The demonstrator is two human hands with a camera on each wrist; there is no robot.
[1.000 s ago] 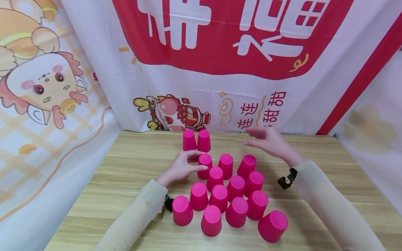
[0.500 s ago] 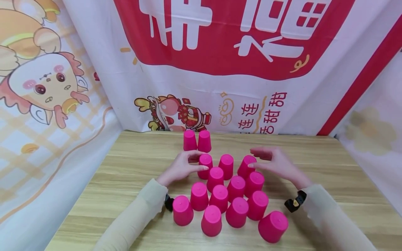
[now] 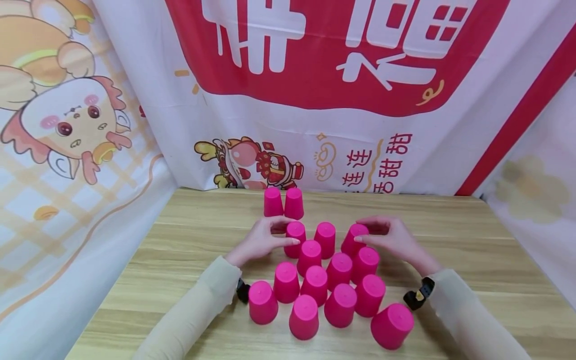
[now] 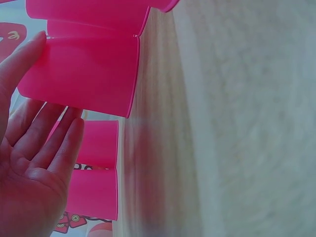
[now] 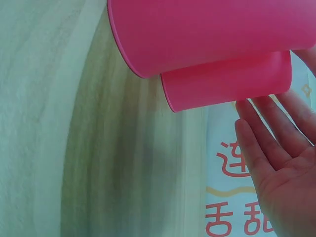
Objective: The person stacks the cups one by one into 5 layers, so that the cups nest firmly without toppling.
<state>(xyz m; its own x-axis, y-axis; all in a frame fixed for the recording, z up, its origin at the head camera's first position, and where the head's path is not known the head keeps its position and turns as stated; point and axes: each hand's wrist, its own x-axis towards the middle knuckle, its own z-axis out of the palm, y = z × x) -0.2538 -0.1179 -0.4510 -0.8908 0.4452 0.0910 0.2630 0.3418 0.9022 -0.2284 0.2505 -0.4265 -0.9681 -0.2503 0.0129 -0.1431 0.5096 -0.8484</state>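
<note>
Upside-down pink plastic cups stand grouped on the wooden table. My left hand holds the cup at the left end of the group's back row, a pink cup, thumb in front and fingers behind. In the left wrist view that cup sits between thumb and fingers. At the right end of the same row, my right hand holds another pink cup, its thumb on the near side. The right wrist view shows the fingertips at this cup, partly hidden behind a nearer cup.
Two pink cups stand apart at the back, behind my left hand. Between the held cups is one more pink cup, and several others spread toward the front. A printed cloth hangs along the table's far edge.
My right hand has come down and toward me from above the table's back to the right-end cup and now holds it. The left hand stays on its cup.
</note>
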